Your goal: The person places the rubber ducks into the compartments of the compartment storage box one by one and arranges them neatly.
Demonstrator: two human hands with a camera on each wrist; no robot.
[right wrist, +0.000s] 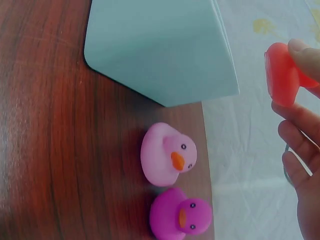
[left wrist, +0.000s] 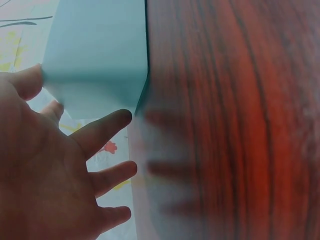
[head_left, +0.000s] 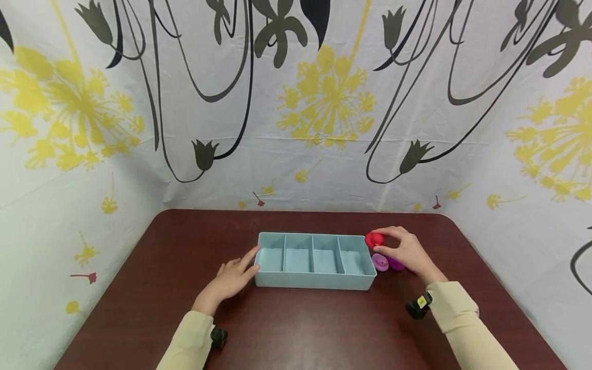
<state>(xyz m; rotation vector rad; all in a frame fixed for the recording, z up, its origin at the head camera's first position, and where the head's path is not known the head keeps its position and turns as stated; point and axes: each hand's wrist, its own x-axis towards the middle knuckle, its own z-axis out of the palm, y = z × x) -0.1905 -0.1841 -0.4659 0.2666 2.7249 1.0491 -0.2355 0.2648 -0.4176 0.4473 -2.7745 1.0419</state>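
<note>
A light blue box point(head_left: 316, 280) with a row of several compartments sits on the table. My left hand point(head_left: 231, 280) is at its left end, fingers spread and fingertips right at the wall. In the left wrist view, the thumb and fingers lie around that end of the box point(left wrist: 100, 40). My right hand point(head_left: 409, 252) pinches a red rubber duck point(head_left: 373, 240) between thumb and fingers, raised by the box's far right corner. Below it, beside the box, stand a pink rubber duck point(right wrist: 157, 155) and a magenta rubber duck point(right wrist: 167, 215). The compartments hold nothing.
The dark wooden table point(head_left: 305, 329) has rounded far corners. A white cloth point(head_left: 277, 164) with yellow and grey flowers hangs behind and on both sides. Another bit of purple point(head_left: 410, 270) peeks out beside my right wrist.
</note>
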